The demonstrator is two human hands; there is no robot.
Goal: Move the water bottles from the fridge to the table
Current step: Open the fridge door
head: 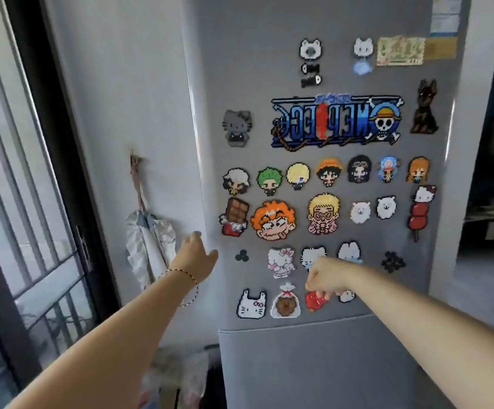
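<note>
With the fridge door (313, 202) shut and the water bottles out of sight behind it, my left hand (197, 255) reaches open toward its left edge while my right hand (325, 276) hangs loosely curled, empty, by the magnets (272, 219); I expect smooth, heavy bottles, best gripped mid-body.

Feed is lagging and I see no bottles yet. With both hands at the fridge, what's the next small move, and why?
Probably hook the left hand around the left edge of the upper fridge door and pull it open. The door looks shut, that hand is open right at the edge, and the right hand is loosely curled in front of the magnets.
</note>
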